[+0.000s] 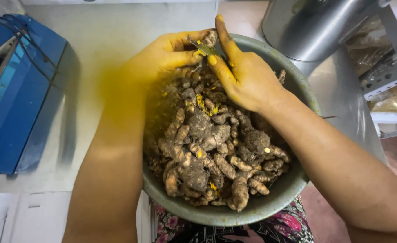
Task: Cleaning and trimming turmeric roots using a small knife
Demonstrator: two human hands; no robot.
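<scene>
Over a grey bowl (297,85) of turmeric roots (212,148), the left hand (162,56) clamps one root piece (210,38). The right hand (245,74), touching it, grips a small blade (206,48) lying crosswise between both hands.

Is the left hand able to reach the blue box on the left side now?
Probably yes. The blue box lies beside the left hand with bare surface between, but that hand is holding a root piece over the bowl.
</scene>
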